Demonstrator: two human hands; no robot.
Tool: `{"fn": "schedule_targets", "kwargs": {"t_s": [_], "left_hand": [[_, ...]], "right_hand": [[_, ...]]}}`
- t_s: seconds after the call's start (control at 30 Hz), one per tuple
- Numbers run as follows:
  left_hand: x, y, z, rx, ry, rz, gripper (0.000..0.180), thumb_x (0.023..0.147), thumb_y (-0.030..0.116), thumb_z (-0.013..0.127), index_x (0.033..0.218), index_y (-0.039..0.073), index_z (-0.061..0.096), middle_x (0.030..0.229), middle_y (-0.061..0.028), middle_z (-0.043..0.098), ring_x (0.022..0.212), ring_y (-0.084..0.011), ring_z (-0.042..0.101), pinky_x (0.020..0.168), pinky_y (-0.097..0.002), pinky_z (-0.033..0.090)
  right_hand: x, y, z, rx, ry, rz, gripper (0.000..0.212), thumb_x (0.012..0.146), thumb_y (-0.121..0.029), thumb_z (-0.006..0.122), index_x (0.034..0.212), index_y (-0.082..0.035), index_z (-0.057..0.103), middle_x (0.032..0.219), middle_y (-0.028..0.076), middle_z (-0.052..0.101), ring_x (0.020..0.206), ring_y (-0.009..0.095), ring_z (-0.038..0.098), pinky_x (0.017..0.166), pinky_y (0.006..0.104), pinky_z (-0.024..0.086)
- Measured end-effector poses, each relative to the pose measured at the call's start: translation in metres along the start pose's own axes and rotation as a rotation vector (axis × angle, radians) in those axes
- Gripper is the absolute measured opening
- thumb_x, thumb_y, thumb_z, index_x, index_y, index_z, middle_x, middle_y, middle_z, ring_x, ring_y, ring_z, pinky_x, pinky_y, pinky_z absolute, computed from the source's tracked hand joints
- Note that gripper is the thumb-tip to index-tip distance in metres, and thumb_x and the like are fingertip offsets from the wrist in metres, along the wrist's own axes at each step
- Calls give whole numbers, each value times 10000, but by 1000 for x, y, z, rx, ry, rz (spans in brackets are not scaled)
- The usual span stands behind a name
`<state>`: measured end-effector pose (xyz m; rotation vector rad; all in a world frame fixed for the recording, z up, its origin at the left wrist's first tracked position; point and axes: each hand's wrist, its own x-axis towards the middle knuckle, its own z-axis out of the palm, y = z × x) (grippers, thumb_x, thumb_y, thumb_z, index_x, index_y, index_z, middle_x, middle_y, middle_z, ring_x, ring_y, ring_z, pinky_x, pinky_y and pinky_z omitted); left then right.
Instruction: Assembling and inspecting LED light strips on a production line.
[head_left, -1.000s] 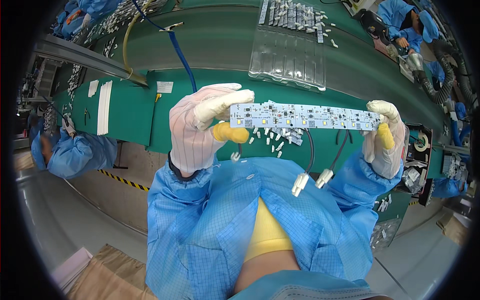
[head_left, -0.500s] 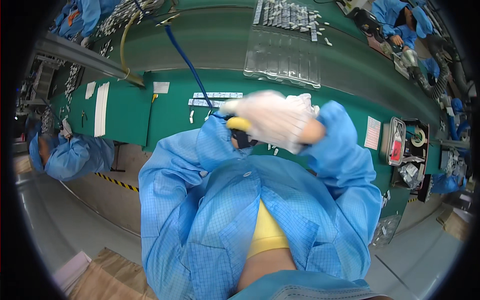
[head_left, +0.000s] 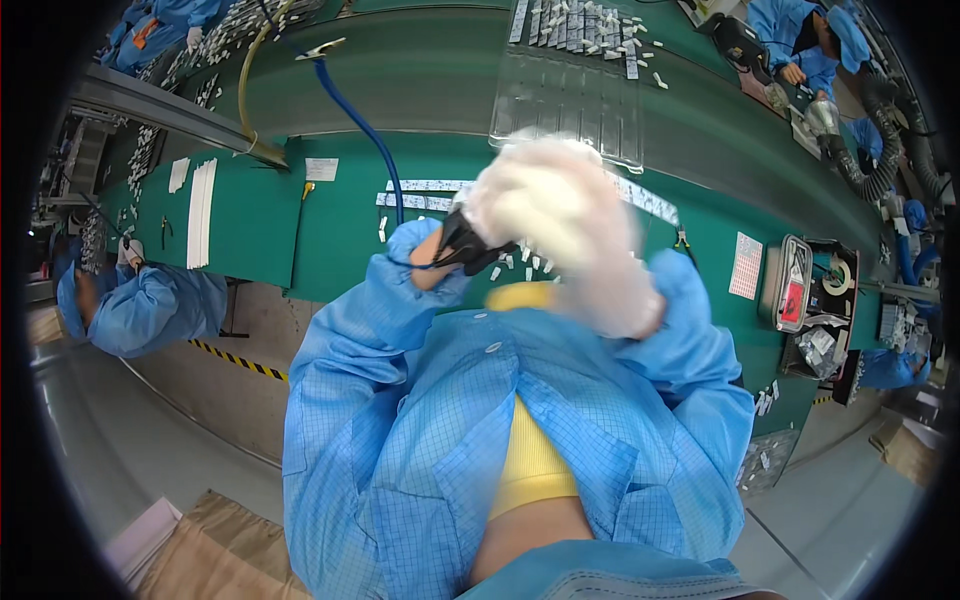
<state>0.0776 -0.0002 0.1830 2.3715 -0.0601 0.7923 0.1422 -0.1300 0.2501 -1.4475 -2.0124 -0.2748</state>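
Both my hands wear white gloves and overlap above the green bench, smeared by motion. My left hand [head_left: 490,200] has a black wrist strap [head_left: 462,243] with a cord. My right hand [head_left: 603,275] lies across it, hiding its fingers. A blurred yellow curved thing [head_left: 520,296] sticks out left of my right hand; whether it is held or worn is unclear. Behind the hands lie pale printed strips [head_left: 420,202], with another strip [head_left: 648,199] emerging at the right. Small white pieces [head_left: 528,272] lie scattered just below the hands.
A clear plastic tray [head_left: 565,105] stands beyond, with strips and white pieces behind it. A blue hose [head_left: 365,130] hangs at the left. Pliers [head_left: 682,240], a red-marked sheet [head_left: 746,265] and a bin [head_left: 793,285] are at the right. Other people in blue work nearby.
My hands have shifted from crossing over the left wrist to overlapping farther right. The yellow thing has moved down and right. The strip and pliers at the right have come into view.
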Motion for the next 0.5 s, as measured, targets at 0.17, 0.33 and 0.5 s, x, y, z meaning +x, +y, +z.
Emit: {"fn": "schedule_targets", "kwargs": {"t_s": [0.17,0.33,0.5], "left_hand": [[-8,18,-51,-470,233,-273,311,816,146,681,1070,-20,608,953,-107,685,789,-163,650,697,-257,512],[-30,35,-75,-677,119,-348,488,852,221,665,1207,-60,485,1172,-217,589,1054,-231,594,929,-332,475],[-40,51,-80,-657,70,-377,537,852,238,663,1271,-31,464,1195,-208,586,1033,-220,609,851,-230,495]], "right_hand": [[-54,18,-63,-231,385,631,891,836,-635,491,1371,54,307,1337,194,438,1269,306,414,1033,409,364],[-73,9,-71,1329,591,976,658,875,-356,626,1340,29,364,1030,153,571,744,121,585,623,231,471],[-77,13,-75,1056,528,897,392,911,-115,525,1258,46,437,848,121,619,501,107,545,529,167,442]]}}
